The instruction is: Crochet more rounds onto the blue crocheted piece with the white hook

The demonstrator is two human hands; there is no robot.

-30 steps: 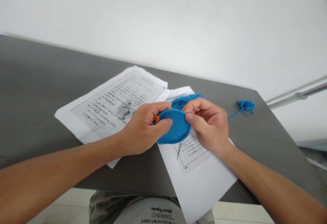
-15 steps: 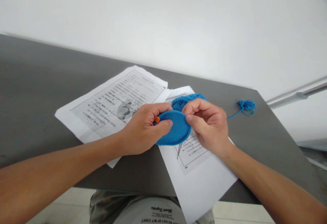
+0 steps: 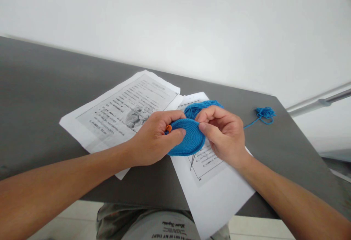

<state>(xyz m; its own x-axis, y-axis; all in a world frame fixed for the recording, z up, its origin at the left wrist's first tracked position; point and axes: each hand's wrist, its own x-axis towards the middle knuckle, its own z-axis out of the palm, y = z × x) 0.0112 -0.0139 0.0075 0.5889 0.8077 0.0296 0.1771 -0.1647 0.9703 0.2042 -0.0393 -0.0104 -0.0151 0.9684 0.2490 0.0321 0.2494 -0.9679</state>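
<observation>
One round blue crocheted-yarn disc (image 3: pixel 192 137): left hand (image 3: pixel 155 137) gripping its near-left side, right hand (image 3: pixel 223 132) pinching its right edge.

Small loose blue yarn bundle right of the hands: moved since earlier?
No: the bundle shows no visible shift against the right corner of the flat grey table.

Orange clip (image 3: pixel 168 128), perhaps, partly hidden

ribbed yarn disc (image 3: pixel 193 137), matt paper sheets (image 3: pixel 216 196), seemingly smooth matt table (image 3: pixel 287 152).
</observation>
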